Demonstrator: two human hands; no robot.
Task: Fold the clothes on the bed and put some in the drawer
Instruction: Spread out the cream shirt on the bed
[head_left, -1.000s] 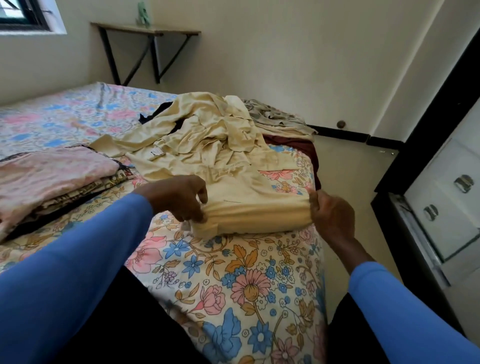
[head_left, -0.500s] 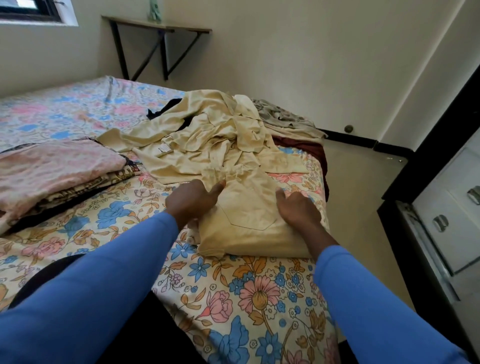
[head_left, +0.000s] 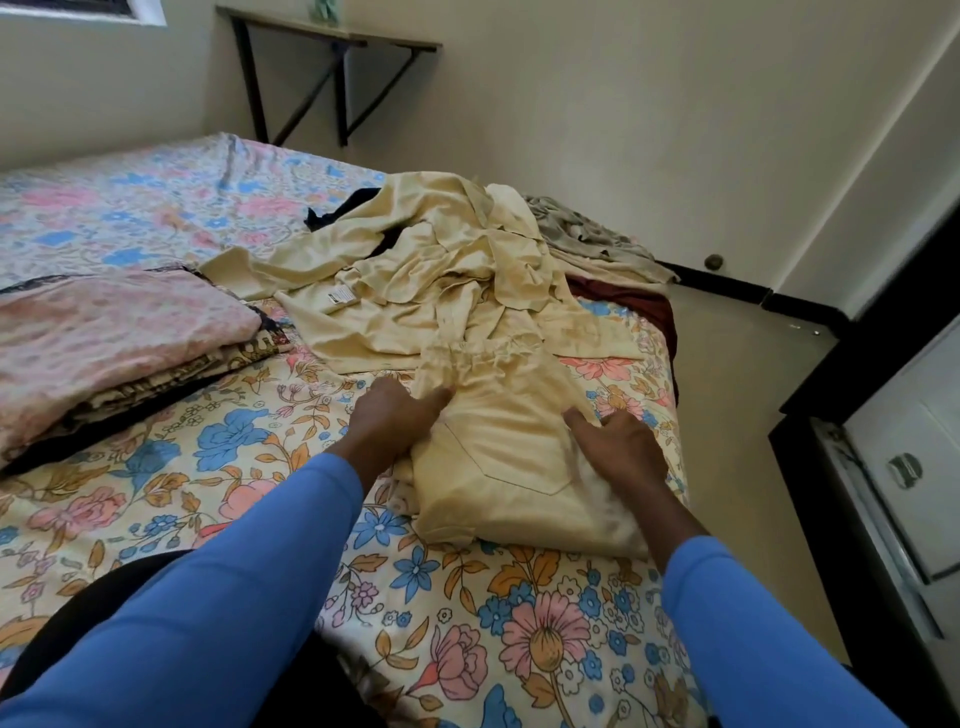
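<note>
The cream garment (head_left: 498, 467) in front of you is soft woven cloth with a faint sheen, creased where it lies loose. The floral bedsheet (head_left: 467, 649) at lower centre is matt printed cloth. Your blue sleeves (head_left: 234, 623) look smooth and stretchy. At left, the folded stack (head_left: 114, 338) is matt cloth. At the right edge, the drawer front (head_left: 924, 405) is glossy white, its handle (head_left: 905, 470) shiny metal.
</note>
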